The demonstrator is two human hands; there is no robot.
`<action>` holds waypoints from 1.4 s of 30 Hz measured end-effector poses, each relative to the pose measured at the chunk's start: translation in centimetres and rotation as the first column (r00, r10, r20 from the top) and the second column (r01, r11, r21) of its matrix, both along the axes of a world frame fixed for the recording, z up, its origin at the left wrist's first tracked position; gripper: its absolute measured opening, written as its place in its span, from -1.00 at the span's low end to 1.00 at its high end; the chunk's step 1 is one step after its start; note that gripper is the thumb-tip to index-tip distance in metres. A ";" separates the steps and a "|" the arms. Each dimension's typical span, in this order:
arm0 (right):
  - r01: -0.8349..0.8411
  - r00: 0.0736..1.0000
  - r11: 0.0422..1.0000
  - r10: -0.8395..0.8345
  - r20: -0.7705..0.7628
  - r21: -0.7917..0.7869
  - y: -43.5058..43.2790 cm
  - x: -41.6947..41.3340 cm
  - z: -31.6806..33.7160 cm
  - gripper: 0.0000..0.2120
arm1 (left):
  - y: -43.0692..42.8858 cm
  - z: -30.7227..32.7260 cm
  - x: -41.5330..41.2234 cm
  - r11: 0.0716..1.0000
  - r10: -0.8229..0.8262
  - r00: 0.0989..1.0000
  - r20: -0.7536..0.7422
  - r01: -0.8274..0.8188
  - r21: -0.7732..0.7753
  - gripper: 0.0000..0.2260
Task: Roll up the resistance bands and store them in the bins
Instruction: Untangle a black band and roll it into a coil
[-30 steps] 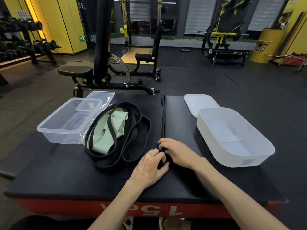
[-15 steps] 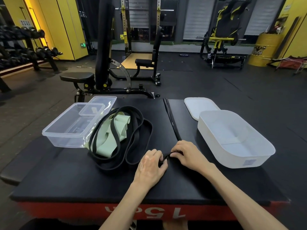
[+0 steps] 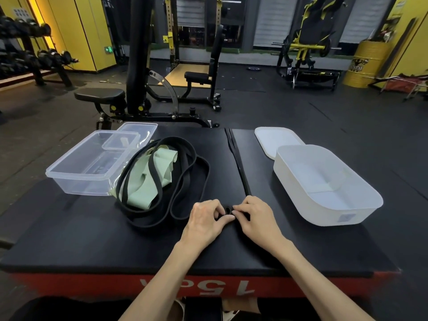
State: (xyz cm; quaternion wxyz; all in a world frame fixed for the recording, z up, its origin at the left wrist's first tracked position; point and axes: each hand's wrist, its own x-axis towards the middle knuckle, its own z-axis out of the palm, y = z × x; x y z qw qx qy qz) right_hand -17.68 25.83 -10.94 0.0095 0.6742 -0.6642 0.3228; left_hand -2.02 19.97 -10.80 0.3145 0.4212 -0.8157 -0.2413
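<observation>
1. Rubber in the narrow black band (image 3: 241,172) looks soft, light and springy. It would likely unwind if released, so the grip belongs on the coil itself.
2. Coil (image 3: 228,210) sits just left of the white bin (image 3: 324,213). The left hand (image 3: 206,220) and right hand (image 3: 257,218) pinch it with curled fingers, and the flat tail runs away alongside the bin.
3. Farther left of the white bin, matte black loops (image 3: 154,176) lie over a thin, floppy pale green band (image 3: 136,193), against a rigid clear bin (image 3: 76,186).

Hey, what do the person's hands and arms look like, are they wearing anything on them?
The left hand and right hand are both bare: no gloves, and no rings, watch or wristband that I can see. Both forearms are uncovered down to the frame's edge, with no sleeve in view.
</observation>
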 end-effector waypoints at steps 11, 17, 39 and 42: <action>-0.060 0.998 0.991 0.060 0.002 0.120 1.2 0.4 1.0 -0.61 | 0.3 0.0 1.2 0.967 -0.251 0.968 -0.013 0.250 -0.057 -0.87; -0.119 0.990 0.977 0.130 -0.051 0.175 1.0 -0.1 1.0 -0.59 | 0.1 0.5 1.2 0.970 -0.235 0.967 -0.099 0.239 0.037 -0.81; -0.159 0.980 0.980 0.172 -0.102 0.121 0.2 -4.1 1.4 -0.82 | -0.3 -0.8 0.7 0.979 -0.194 0.980 0.032 0.196 -0.062 -0.70; -0.149 0.980 0.984 0.160 -0.121 0.099 0.2 -4.0 1.1 -0.83 | 0.0 -0.6 0.7 0.975 -0.201 0.979 0.031 0.203 -0.089 -0.70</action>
